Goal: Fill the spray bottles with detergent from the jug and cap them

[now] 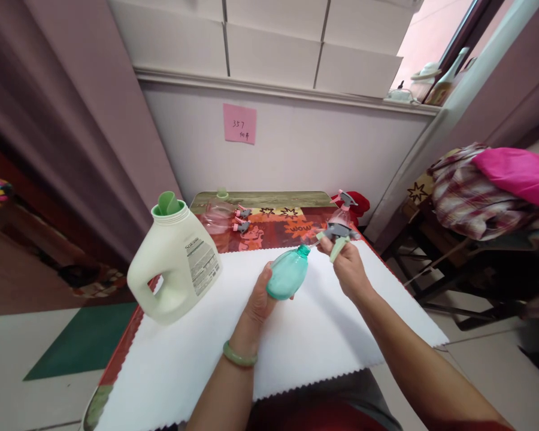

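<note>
My left hand [261, 293] is wrapped round a teal see-through bottle [288, 274], tilted with its open threaded neck up to the right. In my right hand [348, 266] is a grey and pale green trigger spray head [339, 233], pinched just right of the bottle's mouth. A thin tube seems to run from it toward the neck; I cannot tell whether it reaches inside. Left of my hands stands a large pale green jug [175, 263] with a handle, its cap off and a green spout [168, 203] showing.
A white scallop-edged mat [215, 359] covers the table's front. Behind it lie clear pink bottles [219, 216] with spray heads [241, 219], and a green cap [222, 193]. A clear spray bottle [345, 209] stands behind my right hand. Clothes [471, 194] are piled at right.
</note>
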`<state>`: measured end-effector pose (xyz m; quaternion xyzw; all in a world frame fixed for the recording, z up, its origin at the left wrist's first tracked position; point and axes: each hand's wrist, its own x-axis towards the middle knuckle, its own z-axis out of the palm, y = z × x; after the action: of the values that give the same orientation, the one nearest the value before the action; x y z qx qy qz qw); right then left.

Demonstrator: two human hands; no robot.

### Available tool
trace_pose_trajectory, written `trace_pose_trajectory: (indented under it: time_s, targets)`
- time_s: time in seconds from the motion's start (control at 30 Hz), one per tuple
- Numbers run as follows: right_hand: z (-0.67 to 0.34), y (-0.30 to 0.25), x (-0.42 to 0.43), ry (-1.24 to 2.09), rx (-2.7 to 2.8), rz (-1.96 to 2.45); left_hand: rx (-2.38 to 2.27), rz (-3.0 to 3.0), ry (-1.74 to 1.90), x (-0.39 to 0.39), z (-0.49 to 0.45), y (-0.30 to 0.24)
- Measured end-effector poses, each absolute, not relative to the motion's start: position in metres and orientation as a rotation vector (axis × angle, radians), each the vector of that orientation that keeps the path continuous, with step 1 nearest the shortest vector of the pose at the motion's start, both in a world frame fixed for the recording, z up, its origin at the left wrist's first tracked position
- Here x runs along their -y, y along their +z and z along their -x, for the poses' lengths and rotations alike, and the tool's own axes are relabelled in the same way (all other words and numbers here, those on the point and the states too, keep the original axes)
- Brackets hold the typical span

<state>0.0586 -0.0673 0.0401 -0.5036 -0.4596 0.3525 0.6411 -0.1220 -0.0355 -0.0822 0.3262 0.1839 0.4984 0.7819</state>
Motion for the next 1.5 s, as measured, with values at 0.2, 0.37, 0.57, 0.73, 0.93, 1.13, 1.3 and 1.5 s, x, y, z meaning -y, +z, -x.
trace_pose_trajectory:
  time_s: [0.2, 0.37, 0.57, 0.73, 0.93, 1.13, 1.3, 1.5]
  targets:
    - [-0.057, 0.026, 0.063, 1.046, 1.22, 1.136, -0.351, -0.707, 0.974, 0.038, 0.122, -0.079]
    - [-0.06, 0.024, 0.061, 1.063, 1.287, 1.078, -0.363, -0.658, 0.897, 0.037, 0.124, -0.081]
    - [-0.064, 0.035, 0.061, 1.113, 1.425, 0.997, -0.264, -0.589, 0.737, 0.035, 0.13, -0.078]
    - [-0.07, 0.04, 0.059, 1.188, 1.488, 0.95, -0.22, -0.56, 0.572, 0.03, 0.133, -0.079]
    - [-0.071, 0.031, 0.05, 1.155, 1.466, 0.939, -0.199, -0.547, 0.578, 0.025, 0.134, -0.088]
    - [-0.063, 0.021, 0.04, 1.142, 1.306, 1.018, -0.225, -0.592, 0.748, 0.033, 0.131, -0.083]
    - [-0.045, 0.008, 0.036, 0.914, 1.045, 1.194, -0.423, -0.756, 1.051, 0.038, 0.124, -0.083]
    - [-0.038, 0.002, 0.035, 0.742, 0.936, 1.319, -0.437, -0.791, 1.035, 0.038, 0.12, -0.084]
